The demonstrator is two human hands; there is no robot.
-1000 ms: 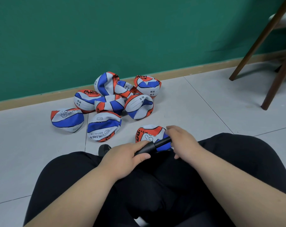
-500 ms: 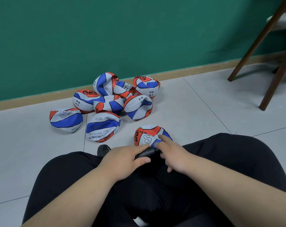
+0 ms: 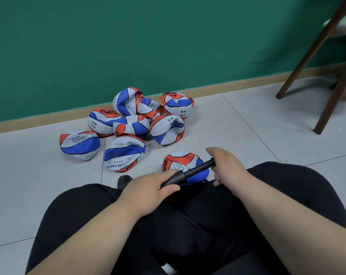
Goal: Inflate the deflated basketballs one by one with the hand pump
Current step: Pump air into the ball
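Working this from a distance, I see my left hand wrapped round the barrel of the slim black plastic hand pump, fingers curled over the top and the thumb underneath. My right hand is closed round the handle at the far end, with the plunger rod drawn out between the two. The collapsed orange, white and blue basketball I am working on lies on the grey tiled floor, just beyond my knees in black trousers and directly behind the pump. Whether the needle sits in its valve I cannot tell, since my left hand hides that end. The remaining flat balls are heaped near the floor's far edge, by the wooden skirting board. I judge the ball light, limp and prone to folding, its skin smooth enough to skate on tile, so I would pin it near the valve rather than by a loose flap. The pump looks stiff and light. Gripping the barrel close to the collar should make for straight strokes, because a thin needle would bend easily under sideways load.
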